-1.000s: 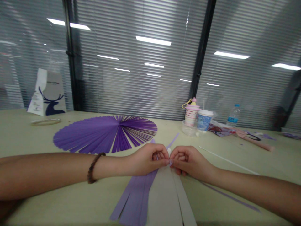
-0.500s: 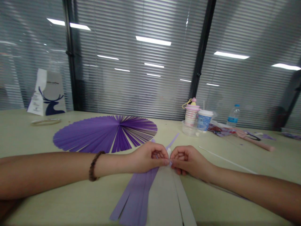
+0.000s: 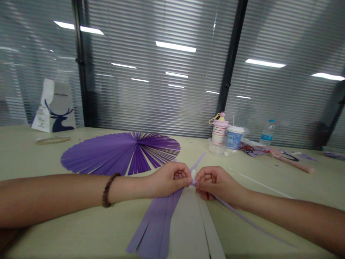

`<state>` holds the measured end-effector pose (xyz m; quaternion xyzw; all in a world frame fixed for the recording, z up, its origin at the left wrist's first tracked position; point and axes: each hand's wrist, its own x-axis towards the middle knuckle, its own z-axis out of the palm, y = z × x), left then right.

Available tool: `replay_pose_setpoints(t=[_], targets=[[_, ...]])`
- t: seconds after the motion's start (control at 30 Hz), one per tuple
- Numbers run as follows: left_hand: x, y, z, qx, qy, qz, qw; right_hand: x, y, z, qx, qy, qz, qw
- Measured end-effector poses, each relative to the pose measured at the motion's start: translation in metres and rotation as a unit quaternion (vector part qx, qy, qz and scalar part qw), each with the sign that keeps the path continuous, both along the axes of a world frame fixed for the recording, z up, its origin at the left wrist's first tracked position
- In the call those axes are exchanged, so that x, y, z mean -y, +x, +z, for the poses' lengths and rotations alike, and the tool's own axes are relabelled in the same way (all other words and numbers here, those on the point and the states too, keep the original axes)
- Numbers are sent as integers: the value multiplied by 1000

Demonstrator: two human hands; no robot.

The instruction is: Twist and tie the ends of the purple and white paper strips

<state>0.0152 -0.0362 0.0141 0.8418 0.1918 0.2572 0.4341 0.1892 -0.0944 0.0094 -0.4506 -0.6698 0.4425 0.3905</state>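
At lower centre, the left hand [image 3: 170, 181] and right hand [image 3: 219, 184] pinch a lavender strip [image 3: 193, 182] in their fingers [image 3: 205, 177]. White paper [image 3: 187, 223] reaches the bottom edge.

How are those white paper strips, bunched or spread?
Spread at the near end, bunched at the far end: the white paper strips narrow toward the left hand and right hand, with a gap nearer the camera.
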Motion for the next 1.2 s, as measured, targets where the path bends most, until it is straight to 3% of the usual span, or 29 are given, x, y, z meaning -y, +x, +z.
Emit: replay_pose_setpoints(t=[0.4,0.63,1.0,1.2], targets=[[4,0,2,14,81,44,996,-1,3,-3,23,9,18,1000],[4,-2,3,-35,128,46,990,-2,3,-2,22,9,29,999],[5,-2,3,-41,113,51,991,-1,3,1,15,3,43,999],[4,-3,1,-40,110,52,992,-2,3,-2,21,13,9,1000]])
